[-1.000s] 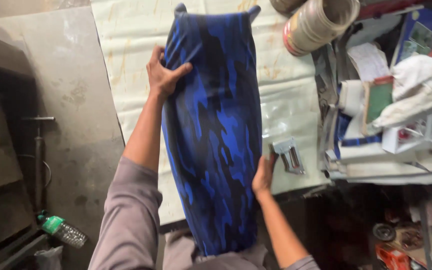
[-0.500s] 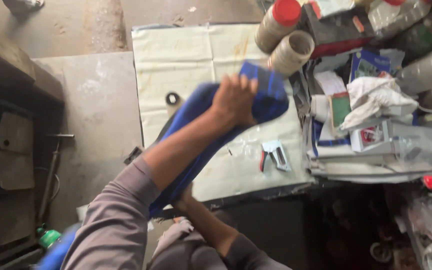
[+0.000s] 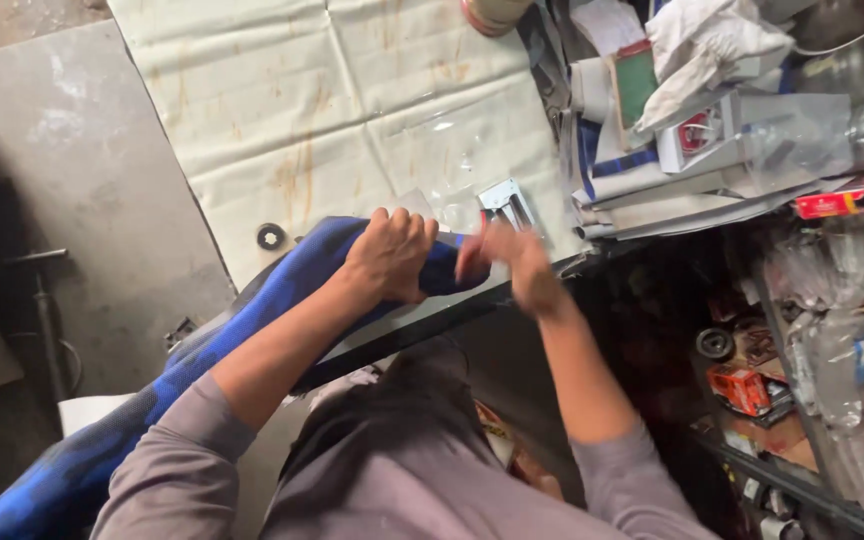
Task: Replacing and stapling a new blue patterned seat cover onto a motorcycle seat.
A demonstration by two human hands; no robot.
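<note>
Down at the left a pump (image 3: 47, 320) stands on the concrete floor (image 3: 72, 150), and the blue patterned cover (image 3: 252, 320) trails from there up toward the cream sheet (image 3: 302, 110) on the table. A small black ring (image 3: 271, 237) lies on that sheet just beside the cover. The left hand (image 3: 389, 255) has its fingers curled tight around the cover's upper end at the table's near edge. The right hand (image 3: 512, 262) is blurred; it touches the same end, but I cannot tell whether its fingers are closed. Just beyond it sits a metal stapler (image 3: 508, 203), then a heap of papers and rags (image 3: 692, 90). The cover looks bunched, not laid flat, so the handling seems only partway.
</note>
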